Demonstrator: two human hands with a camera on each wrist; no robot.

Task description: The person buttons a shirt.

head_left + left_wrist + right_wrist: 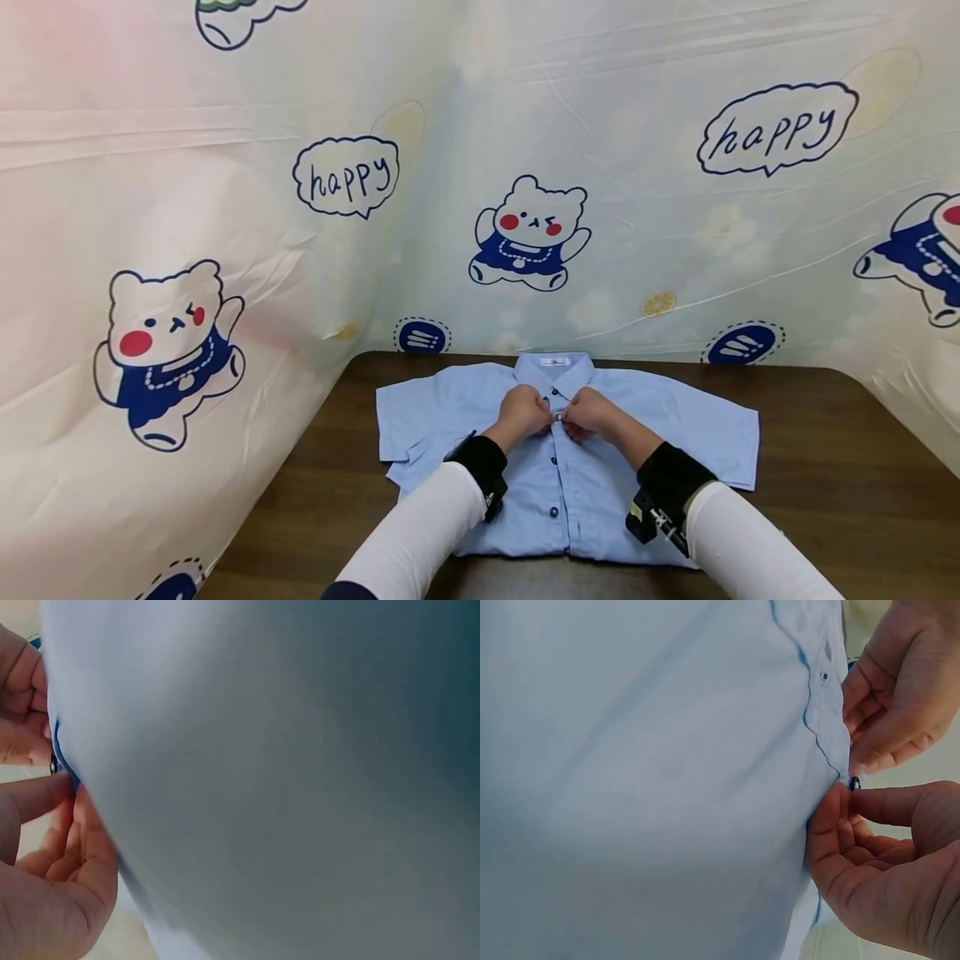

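A light blue short-sleeved shirt (615, 492) lies face up on the table, collar (555, 367) at the far side. Over the upper part of its front, my left hand (522, 410) and right hand (590, 412) meet from either side. Thumb and fingers of each pinch the shirt's front edge, lifting the cloth a little. Between the fingertips a small dark button (855, 783) shows at that edge. The raised shirt cloth (262, 787) fills most of the left wrist view. In the right wrist view, a buttonhole strip (825, 675) runs along the fold.
More dark buttons (554, 512) run down the shirt front below the hands. The brown wooden table (825, 467) extends on both sides. Behind and to the left hangs a pale curtain (450, 250) printed with bears. Black wrist straps (480, 467) with small devices sit over white sleeves.
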